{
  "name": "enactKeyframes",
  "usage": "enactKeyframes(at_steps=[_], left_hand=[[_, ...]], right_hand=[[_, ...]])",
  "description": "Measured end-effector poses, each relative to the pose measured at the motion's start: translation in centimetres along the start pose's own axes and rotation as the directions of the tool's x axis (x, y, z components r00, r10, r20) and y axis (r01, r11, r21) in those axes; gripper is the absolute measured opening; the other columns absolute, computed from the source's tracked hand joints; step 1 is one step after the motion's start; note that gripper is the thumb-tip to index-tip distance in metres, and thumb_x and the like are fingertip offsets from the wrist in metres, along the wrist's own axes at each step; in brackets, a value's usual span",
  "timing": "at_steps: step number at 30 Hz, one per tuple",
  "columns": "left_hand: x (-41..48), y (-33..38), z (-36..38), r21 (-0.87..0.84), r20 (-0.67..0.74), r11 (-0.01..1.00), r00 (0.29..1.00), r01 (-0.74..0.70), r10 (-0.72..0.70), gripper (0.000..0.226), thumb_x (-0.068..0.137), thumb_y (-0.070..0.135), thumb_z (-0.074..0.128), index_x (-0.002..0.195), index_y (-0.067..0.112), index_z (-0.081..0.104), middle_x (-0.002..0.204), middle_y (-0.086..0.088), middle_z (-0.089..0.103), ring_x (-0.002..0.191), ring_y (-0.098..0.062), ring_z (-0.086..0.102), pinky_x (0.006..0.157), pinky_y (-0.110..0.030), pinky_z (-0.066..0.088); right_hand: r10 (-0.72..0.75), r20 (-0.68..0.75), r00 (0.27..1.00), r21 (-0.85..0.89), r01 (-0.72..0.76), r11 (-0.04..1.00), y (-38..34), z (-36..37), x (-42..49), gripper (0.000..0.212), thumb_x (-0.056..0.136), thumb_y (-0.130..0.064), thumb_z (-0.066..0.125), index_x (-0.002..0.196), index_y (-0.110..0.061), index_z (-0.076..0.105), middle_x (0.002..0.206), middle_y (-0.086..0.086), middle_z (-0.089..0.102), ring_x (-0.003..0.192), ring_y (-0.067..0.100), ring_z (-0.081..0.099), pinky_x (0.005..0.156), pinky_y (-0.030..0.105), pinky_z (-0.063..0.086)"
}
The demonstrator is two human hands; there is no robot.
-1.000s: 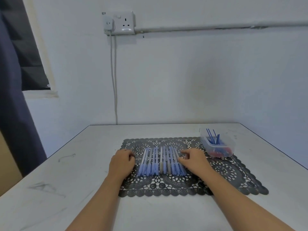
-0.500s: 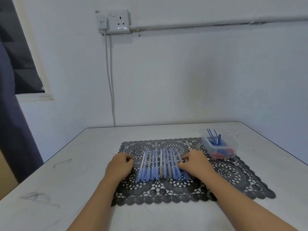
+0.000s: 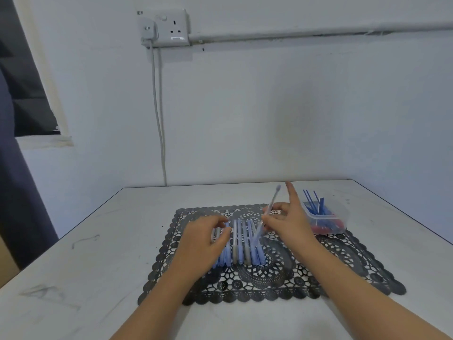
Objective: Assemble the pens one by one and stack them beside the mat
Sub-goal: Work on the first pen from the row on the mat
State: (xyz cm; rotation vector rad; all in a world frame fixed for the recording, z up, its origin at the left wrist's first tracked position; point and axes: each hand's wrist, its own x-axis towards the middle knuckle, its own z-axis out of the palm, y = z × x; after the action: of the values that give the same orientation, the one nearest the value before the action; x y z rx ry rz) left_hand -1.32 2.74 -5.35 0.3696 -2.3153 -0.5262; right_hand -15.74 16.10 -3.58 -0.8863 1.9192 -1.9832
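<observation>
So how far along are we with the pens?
Barely started. No finished pen lies beside the mat. The right hand pinches one barrel raised off the row; the left hand rests on the row. The refills in the tub and the remaining barrels are left.
</observation>
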Motion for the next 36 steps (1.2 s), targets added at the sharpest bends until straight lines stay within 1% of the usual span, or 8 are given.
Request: enactKeyframes(at_steps=[3, 8, 12, 18, 21, 27, 30, 36], left_hand=[[-0.4, 1.2, 0.7, -0.024, 0.037, 0.999, 0.999, -0.035, 0.036, 0.034, 0.086, 0.044, 0.056, 0.116, 0.028, 0.059, 0.098, 0.017, 0.063, 0.092, 0.004, 0.055, 0.091, -0.021, 0.04], [-0.2, 1.3, 1.1, 0.016, 0.022, 0.994, 0.994, -0.111, 0.111, 0.023, 0.084, 0.042, 0.062, 0.101, 0.027, 0.068, 0.082, 0.017, 0.063, 0.074, 0.003, 0.055, 0.071, -0.012, 0.04], [0.2, 0.4, 1.1, 0.064, -0.005, 0.995, 0.997, -0.075, 0.076, 0.017, 0.089, 0.025, 0.059, 0.101, 0.019, 0.068, 0.087, 0.009, 0.063, 0.078, -0.006, 0.057, 0.081, -0.025, 0.047], [0.3, -0.1, 1.0, 0.091, 0.011, 0.994, 0.998, -0.065, 0.064, 0.017, 0.095, 0.022, 0.047, 0.099, 0.017, 0.063, 0.088, 0.01, 0.055, 0.079, -0.008, 0.052, 0.083, -0.032, 0.046], [0.1, 0.1, 0.6, 0.163, 0.035, 0.982, 0.995, -0.096, 0.091, 0.021, 0.094, 0.039, 0.048, 0.095, 0.023, 0.061, 0.079, 0.015, 0.052, 0.072, -0.005, 0.049, 0.08, -0.027, 0.039], [0.2, -0.1, 0.1, 0.239, 0.032, 0.97, 0.999, -0.036, 0.029, 0.033, 0.09, 0.049, 0.047, 0.074, 0.024, 0.061, 0.052, 0.011, 0.047, 0.047, -0.001, 0.042, 0.05, -0.013, 0.026], [0.1, 0.2, 0.1, 0.257, 0.041, 0.966, 0.999, -0.01, 0.0, 0.039, 0.092, 0.048, 0.044, 0.063, 0.024, 0.052, 0.045, 0.009, 0.041, 0.043, -0.004, 0.038, 0.047, -0.016, 0.027], [0.2, 0.5, -0.1, 0.236, 0.014, 0.972, 1.0, 0.009, -0.013, 0.044, 0.093, 0.046, 0.044, 0.052, 0.033, 0.034, 0.041, 0.009, 0.036, 0.039, -0.003, 0.036, 0.044, -0.016, 0.025]], right_hand=[[-0.011, 0.038, 0.999, 0.1, 0.008, 0.995, 0.0, 1.0, -1.0, 0.087, 0.076, 0.013, 0.065, 0.138, -0.037, 0.028, 0.095, 0.014, 0.064, 0.075, 0.021, 0.069, 0.068, 0.034, 0.058], [-0.021, 0.166, 0.986, 0.319, -0.033, 0.947, 0.2, 2.3, -2.0, 0.036, 0.087, 0.005, 0.054, 0.115, -0.015, 0.045, 0.084, 0.02, 0.07, 0.075, 0.03, 0.07, 0.065, 0.032, 0.058], [-0.068, 0.146, 0.987, 0.165, 0.044, 0.985, 0.7, 1.9, -1.4, 0.014, 0.089, -0.005, 0.054, 0.103, -0.003, 0.053, 0.081, 0.016, 0.071, 0.077, 0.029, 0.069, 0.07, 0.034, 0.058], [-0.168, 0.191, 0.967, -0.252, 0.213, 0.944, 1.8, 0.1, -0.4, 0.008, 0.09, -0.019, 0.055, 0.089, -0.021, 0.063, 0.08, -0.001, 0.069, 0.074, 0.011, 0.066, 0.067, 0.026, 0.055], [-0.225, 0.239, 0.945, -0.385, 0.305, 0.871, 1.8, -0.2, -0.4, 0.013, 0.09, -0.025, 0.054, 0.082, -0.033, 0.059, 0.074, -0.002, 0.065, 0.068, 0.018, 0.062, 0.064, 0.034, 0.054], [-0.248, 0.247, 0.937, -0.438, 0.336, 0.834, 1.6, -0.1, -0.5, 0.022, 0.085, -0.011, 0.062, 0.09, -0.032, 0.068, 0.067, -0.01, 0.065, 0.062, 0.022, 0.06, 0.06, 0.028, 0.052], [-0.294, 0.208, 0.933, -0.406, 0.356, 0.842, 1.5, -0.3, -0.6, 0.022, 0.082, -0.005, 0.065, 0.101, -0.017, 0.069, 0.071, -0.016, 0.065, 0.066, 0.017, 0.065, 0.065, 0.023, 0.056], [-0.397, 0.191, 0.898, -0.315, 0.439, 0.842, 1.2, -0.1, -0.8, 0.023, 0.08, -0.005, 0.067, 0.097, -0.02, 0.071, 0.082, -0.012, 0.069, 0.076, 0.004, 0.065, 0.07, 0.016, 0.054]])
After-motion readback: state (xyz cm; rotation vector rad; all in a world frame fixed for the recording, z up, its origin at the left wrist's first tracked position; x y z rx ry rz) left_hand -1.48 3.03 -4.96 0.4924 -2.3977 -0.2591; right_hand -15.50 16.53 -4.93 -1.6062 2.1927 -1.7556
